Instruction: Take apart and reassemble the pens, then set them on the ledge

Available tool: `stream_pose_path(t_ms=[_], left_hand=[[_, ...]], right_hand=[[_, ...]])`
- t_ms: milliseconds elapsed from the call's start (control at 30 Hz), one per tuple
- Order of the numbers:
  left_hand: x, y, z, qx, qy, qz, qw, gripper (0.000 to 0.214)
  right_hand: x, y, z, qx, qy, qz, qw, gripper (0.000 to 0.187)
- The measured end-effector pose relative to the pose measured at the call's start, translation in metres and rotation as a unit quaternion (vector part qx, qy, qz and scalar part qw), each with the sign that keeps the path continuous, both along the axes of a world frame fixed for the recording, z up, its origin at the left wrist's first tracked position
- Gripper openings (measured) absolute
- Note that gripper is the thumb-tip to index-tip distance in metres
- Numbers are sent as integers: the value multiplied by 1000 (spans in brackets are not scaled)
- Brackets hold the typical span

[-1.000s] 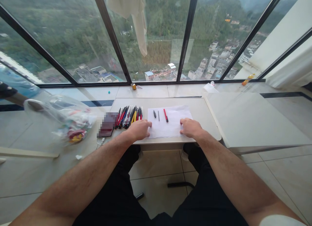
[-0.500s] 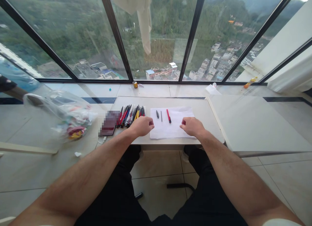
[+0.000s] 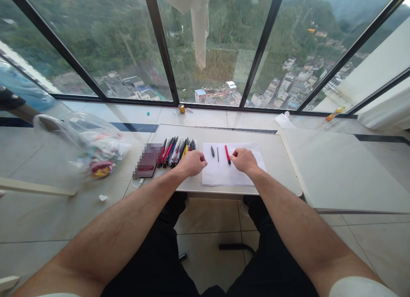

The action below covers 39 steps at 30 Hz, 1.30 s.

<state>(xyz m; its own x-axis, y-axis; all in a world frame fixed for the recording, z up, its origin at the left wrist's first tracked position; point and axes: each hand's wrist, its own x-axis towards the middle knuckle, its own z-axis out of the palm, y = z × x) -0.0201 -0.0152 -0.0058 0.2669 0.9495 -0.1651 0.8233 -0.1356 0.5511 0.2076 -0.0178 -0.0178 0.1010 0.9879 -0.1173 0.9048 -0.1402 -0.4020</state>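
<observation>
Flanking one red pen (image 3: 227, 154): two hands (image 3: 194, 162) (image 3: 244, 160)

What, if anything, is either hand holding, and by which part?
Nothing shows in the left hand. The right hand is at the red pen, by its black end; whether it grips cannot be told.

On one white rectangular paper sheet (image 3: 229, 176), we count one slender red-and-black pen (image 3: 227, 153), one short dark piece (image 3: 212, 151), one thin dark rod (image 3: 218, 154).

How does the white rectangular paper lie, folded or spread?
Spread: the paper lies flat on the pale rectangular tabletop, with no fold visible.
</observation>
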Motion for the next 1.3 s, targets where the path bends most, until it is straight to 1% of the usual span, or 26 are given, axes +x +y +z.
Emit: stream_pose_path(t_ms=[167,367,500,533,600,667,767,833,900,967,1033,1100,1200,1300], left_hand=[[1,1,2,-4,-4,7,1000,12],[3,1,6,1,2,20,1000,12],[4,1,7,7,-9,24,1000,13],[5,1,8,-1,-17,30,999,12],[7,1,8,-40,-49,52,997,13],[10,0,9,-99,-118,84,985,15],[17,-2,8,-165,-249,132,945,18],[21,-2,6,-179,-311,154,921,20],[23,-2,4,-184,-349,167,903,22],[23,-2,2,-187,-374,175,891,24],[22,-2,1,-188,-384,179,886,24],[19,-2,0,-185,-380,179,888,22],[15,-2,0,-189,-368,177,893,21],[13,-2,0,-191,-360,174,896,21]], right_hand=[[-1,3,-3,-4,17,-17,1000,14],[-8,3,-7,-16,11,-33,999,27],[-11,4,-11,-15,-7,-28,999,19],[-12,4,-11,-14,-7,-30,999,16],[-13,2,-9,-10,6,-37,999,12],[-17,-3,-4,1,49,-34,998,11],[-31,-14,4,7,163,1,987,11],[-42,-22,8,-16,228,36,973,12],[-51,-29,10,-32,262,64,962,13],[-56,-31,11,-47,281,79,955,15],[-55,-29,11,-66,296,80,950,14],[-51,-22,10,-69,286,63,954,14],[-43,-7,5,-29,202,15,979,14],[-39,6,1,-17,124,-17,992,13]])
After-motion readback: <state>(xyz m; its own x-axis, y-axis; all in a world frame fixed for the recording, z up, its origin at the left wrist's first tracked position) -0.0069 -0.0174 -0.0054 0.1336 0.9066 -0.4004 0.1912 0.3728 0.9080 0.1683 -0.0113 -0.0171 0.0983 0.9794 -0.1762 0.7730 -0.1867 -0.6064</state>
